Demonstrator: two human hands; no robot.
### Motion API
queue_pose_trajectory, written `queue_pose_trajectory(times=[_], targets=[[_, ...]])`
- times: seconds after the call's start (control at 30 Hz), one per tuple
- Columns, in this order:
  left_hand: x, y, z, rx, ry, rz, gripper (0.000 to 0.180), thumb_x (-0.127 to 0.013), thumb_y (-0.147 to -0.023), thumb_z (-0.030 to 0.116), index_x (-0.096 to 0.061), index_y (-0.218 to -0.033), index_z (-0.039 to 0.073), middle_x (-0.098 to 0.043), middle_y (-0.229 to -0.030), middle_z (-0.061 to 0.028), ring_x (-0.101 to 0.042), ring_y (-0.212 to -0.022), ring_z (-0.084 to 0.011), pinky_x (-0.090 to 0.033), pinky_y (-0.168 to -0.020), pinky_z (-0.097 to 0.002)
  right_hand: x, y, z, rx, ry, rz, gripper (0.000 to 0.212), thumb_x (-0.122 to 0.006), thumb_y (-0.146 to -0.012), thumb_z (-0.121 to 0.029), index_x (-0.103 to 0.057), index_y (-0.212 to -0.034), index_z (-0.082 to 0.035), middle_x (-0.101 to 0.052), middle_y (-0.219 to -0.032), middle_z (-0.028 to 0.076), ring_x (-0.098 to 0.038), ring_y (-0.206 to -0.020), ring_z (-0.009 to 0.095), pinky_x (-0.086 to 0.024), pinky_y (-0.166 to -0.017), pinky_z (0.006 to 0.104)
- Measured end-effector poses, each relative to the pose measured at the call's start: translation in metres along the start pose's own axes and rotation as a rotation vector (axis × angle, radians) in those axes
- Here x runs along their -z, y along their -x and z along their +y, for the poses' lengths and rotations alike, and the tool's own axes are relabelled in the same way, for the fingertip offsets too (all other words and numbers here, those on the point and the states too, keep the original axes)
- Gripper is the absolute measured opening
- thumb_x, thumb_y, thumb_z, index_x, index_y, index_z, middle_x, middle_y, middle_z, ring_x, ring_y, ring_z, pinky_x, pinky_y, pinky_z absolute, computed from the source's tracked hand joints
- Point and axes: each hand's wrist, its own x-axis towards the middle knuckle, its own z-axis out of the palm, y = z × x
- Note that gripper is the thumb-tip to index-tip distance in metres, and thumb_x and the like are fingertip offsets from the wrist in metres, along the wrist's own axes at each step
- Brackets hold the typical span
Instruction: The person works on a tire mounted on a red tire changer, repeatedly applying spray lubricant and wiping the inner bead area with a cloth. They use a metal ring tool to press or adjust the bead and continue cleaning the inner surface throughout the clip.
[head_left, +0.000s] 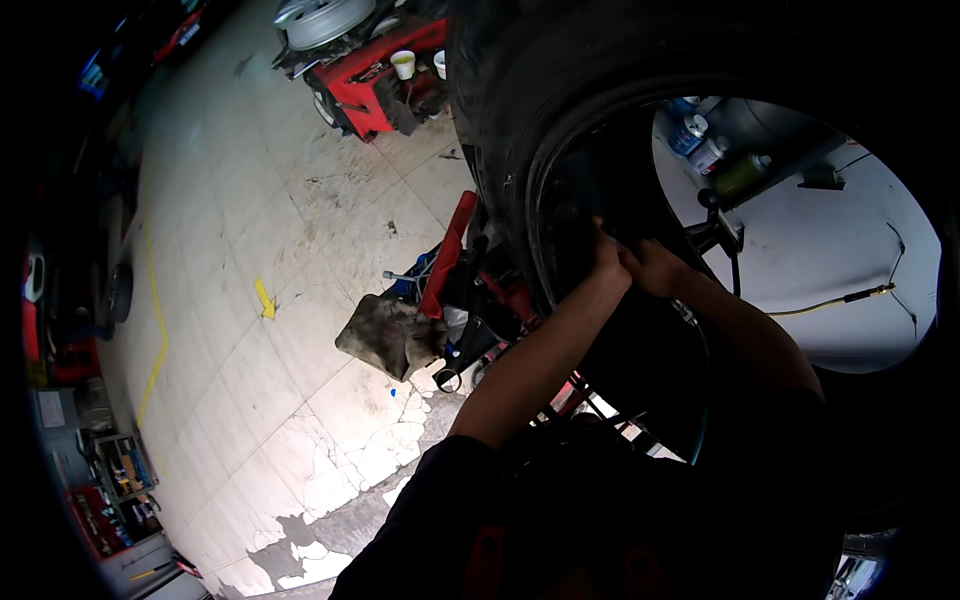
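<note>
A large black tyre (500, 130) stands upright close in front of me, and both my hands reach into its open middle. My left hand (608, 258) is at the dark inner side of the tyre; most of its fingers are lost in shadow. Right beside it, nearly touching, my right hand (655, 268) has its fingers curled in. Whatever lies between or under the hands is too dark to make out. Past the right hand, a black metal part with a rounded knob (712, 228) shows through the tyre's opening.
Through the opening I see several spray cans (708, 155) and a yellow air hose (835, 302). Left of the tyre lie a red bar (450, 255) and a stained cloth or pad (390, 335). A red machine (375, 80) carries a silver wheel rim (322, 22). Tool shelves (125, 465) stand far left.
</note>
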Motion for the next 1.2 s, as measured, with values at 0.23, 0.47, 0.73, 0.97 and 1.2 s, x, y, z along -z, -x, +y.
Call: queue_pose_trajectory(times=[0.23, 0.47, 0.73, 0.97, 1.2], targets=[[0.002, 0.000, 0.001, -0.009, 0.018, 0.020, 0.051, -0.047, -0.095, 0.048, -0.047, -0.124, 0.007, -0.048, -0.121, -0.0081, -0.048, -0.115, -0.0225, -0.039, -0.102, -0.0406, 0.002, 0.000, 0.001, -0.132, -0.020, -0.166, 0.060, -0.033, -0.097, -0.046, -0.045, -0.131, 0.002, -0.056, -0.119, 0.032, -0.053, -0.114, 0.045, -0.043, -0.098, 0.0482], [-0.001, 0.001, 0.001, 0.065, 0.007, 0.017, 0.066, -0.041, -0.097, 0.052, -0.033, -0.143, 0.005, -0.039, -0.143, -0.0132, -0.040, -0.129, -0.0263, -0.032, -0.109, -0.0408, -0.015, -0.005, 0.029, 0.010, 0.053, -0.053, 0.057, -0.034, -0.097, -0.042, -0.044, -0.132, 0.003, -0.059, -0.111, 0.032, -0.056, -0.106, 0.046, -0.045, -0.093, 0.0487], [0.000, 0.001, 0.002, 0.062, -0.019, -0.011, 0.067, -0.039, -0.097, 0.052, -0.032, -0.144, 0.004, -0.038, -0.145, -0.0143, -0.038, -0.132, -0.0281, -0.031, -0.111, -0.0412, 0.010, 0.001, -0.006, -0.116, -0.043, -0.153, 0.059, -0.032, -0.098, -0.046, -0.046, -0.129, 0.002, -0.056, -0.120, 0.031, -0.053, -0.114, 0.045, -0.042, -0.099, 0.0487], [-0.001, -0.008, -0.002, 0.046, -0.020, 0.030, 0.060, -0.044, -0.095, 0.050, -0.041, -0.136, 0.006, -0.046, -0.129, -0.0108, -0.045, -0.121, -0.0252, -0.036, -0.105, -0.0432, 0.000, -0.003, 0.009, -0.055, -0.033, -0.065, 0.056, -0.034, -0.097, -0.041, -0.044, -0.129, 0.004, -0.062, -0.103, 0.033, -0.059, -0.100, 0.046, -0.046, -0.091, 0.0484], [0.002, 0.001, 0.002, 0.025, 0.034, -0.020, 0.063, -0.041, -0.098, 0.051, -0.038, -0.140, 0.004, -0.043, -0.139, -0.0105, -0.043, -0.126, -0.0250, -0.035, -0.107, -0.0382, 0.006, 0.003, -0.008, -0.088, -0.021, -0.094, 0.055, -0.034, -0.097, -0.040, -0.046, -0.128, 0.003, -0.060, -0.107, 0.033, -0.057, -0.104, 0.047, -0.046, -0.092, 0.0488]])
